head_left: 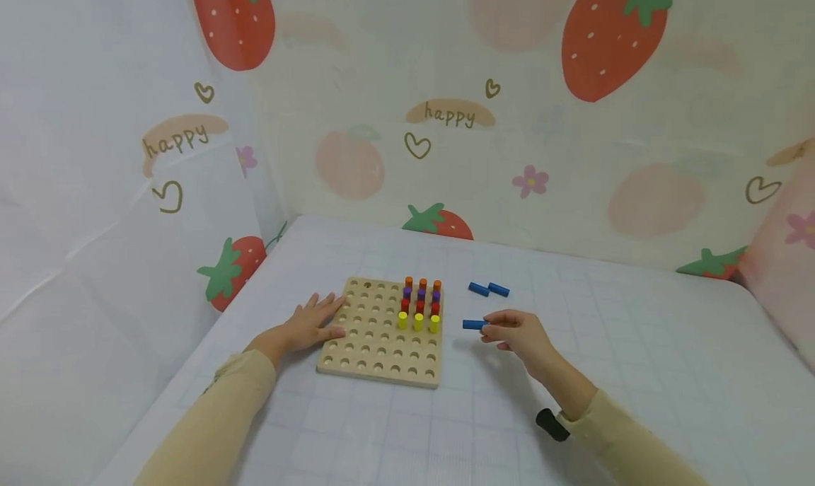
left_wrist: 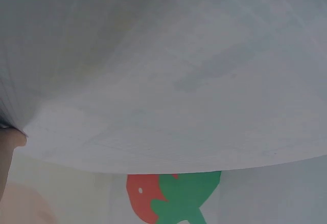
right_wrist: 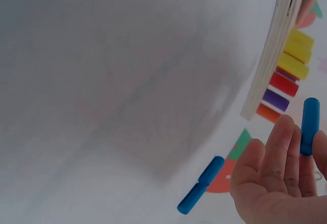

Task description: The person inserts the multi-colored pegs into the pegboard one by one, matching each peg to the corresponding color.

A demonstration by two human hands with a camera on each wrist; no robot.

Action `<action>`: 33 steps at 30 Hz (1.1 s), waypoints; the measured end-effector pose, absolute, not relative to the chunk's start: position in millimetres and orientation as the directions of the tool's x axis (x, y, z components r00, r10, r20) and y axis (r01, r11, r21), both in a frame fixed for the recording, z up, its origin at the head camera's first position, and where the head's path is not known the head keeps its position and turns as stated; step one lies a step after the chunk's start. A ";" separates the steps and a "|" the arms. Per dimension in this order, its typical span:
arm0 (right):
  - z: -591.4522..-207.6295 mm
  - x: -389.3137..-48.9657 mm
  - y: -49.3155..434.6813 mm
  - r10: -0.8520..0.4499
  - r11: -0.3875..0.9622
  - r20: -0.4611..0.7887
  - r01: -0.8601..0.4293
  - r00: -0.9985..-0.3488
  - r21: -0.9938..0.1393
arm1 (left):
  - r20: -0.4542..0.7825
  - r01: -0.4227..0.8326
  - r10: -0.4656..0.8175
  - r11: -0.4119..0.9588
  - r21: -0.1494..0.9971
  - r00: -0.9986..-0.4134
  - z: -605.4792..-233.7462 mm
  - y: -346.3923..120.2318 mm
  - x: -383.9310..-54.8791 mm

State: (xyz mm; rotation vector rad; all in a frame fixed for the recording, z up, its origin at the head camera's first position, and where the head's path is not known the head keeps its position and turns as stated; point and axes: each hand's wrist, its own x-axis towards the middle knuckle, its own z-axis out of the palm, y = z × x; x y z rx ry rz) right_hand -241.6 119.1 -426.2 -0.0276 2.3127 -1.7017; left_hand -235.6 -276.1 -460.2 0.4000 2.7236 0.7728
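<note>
A blue peg [head_left: 473, 325] is pinched between the thumb and fingers of my right hand [head_left: 521, 336], just right of a wooden pegboard [head_left: 376, 381]. In the right wrist view the same blue peg [right_wrist: 310, 126] points up from the fingertips. My left hand [head_left: 307, 325] rests on the board's left edge with its fingers spread. Rows of orange pegs [head_left: 423, 284], purple pegs [head_left: 421, 296], red pegs [head_left: 420, 307] and yellow pegs [head_left: 418, 322] stand upright in holes on the board's right side. The left wrist view shows mostly tablecloth and a bit of skin.
Two loose blue pegs [head_left: 489, 289] lie on the white tablecloth [head_left: 611, 316] behind the right hand. A dark object [head_left: 552, 425] sits by the right sleeve. Strawberry-printed curtains [head_left: 446, 168] close off the table's back and left side.
</note>
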 end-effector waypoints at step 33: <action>-436.4 -240.3 67.2 -0.216 0.483 -0.201 0.075 -0.955 -0.872 | -0.175 0.198 0.341 0.815 0.544 -0.924 -461.5 -274.1 -237.3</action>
